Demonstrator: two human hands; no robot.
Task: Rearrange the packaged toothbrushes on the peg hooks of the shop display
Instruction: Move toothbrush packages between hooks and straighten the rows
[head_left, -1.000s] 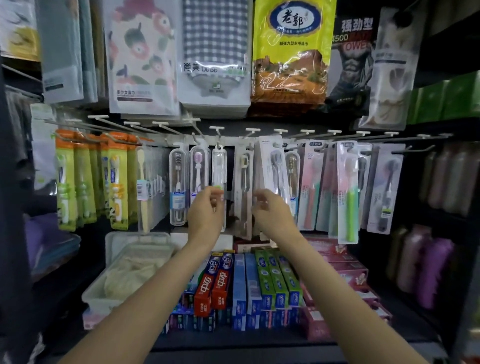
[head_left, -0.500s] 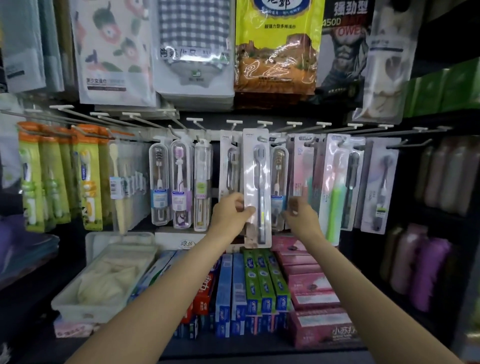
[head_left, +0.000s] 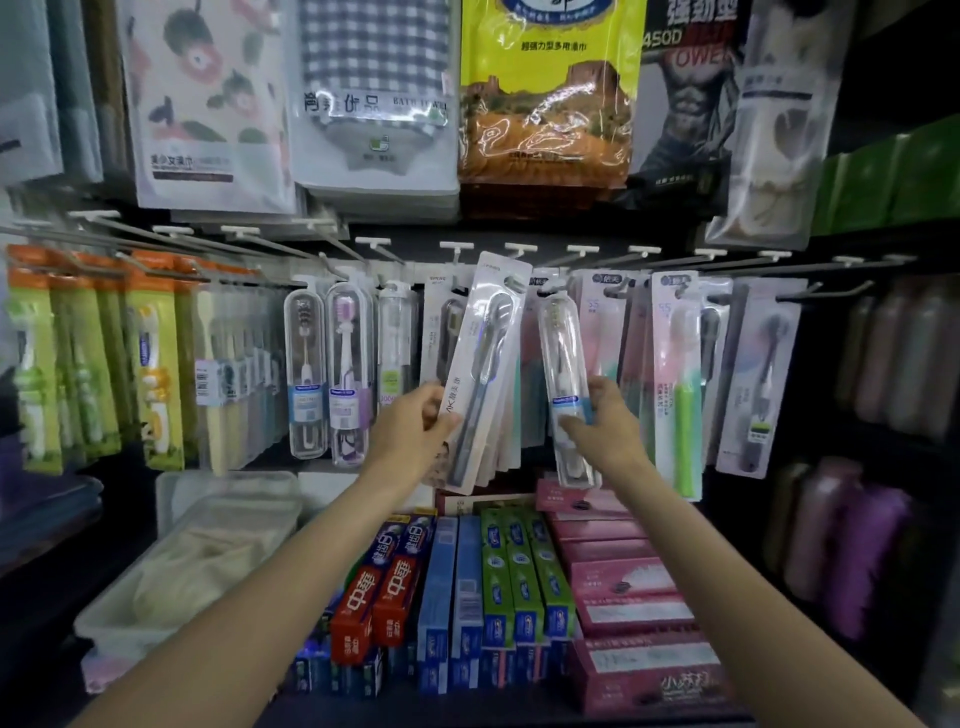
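Toothbrush packs hang in a row on the peg hooks (head_left: 519, 248), and two of them are in hand. The left hand (head_left: 410, 436) pinches a flat white blister pack (head_left: 485, 364) at its lower left edge, thumb on the front; the pack tilts with its top to the right, up at hook level, with more flat packs bunched behind it. The letters "AK" and some characters run along its edge, too blurred to read further. The right hand (head_left: 605, 428) grips a clear tube case (head_left: 563, 384) around its blue label band, fingers curled round it; the case stands nearly upright, its top by a hook, though whether it hangs on the peg cannot be told. The label's print is unreadable.

Just left hang more clear cases (head_left: 327, 371) with blue and purple labels. Right of the hands, pink cards (head_left: 675, 374) read "55". Overhead, a towel bag (head_left: 374, 93) shows "BATH TOWEL", partly glared out, and a dark pack (head_left: 685, 78) reads "450D", its top cut off. Below, red toothpaste boxes (head_left: 382, 592) carry large white characters.
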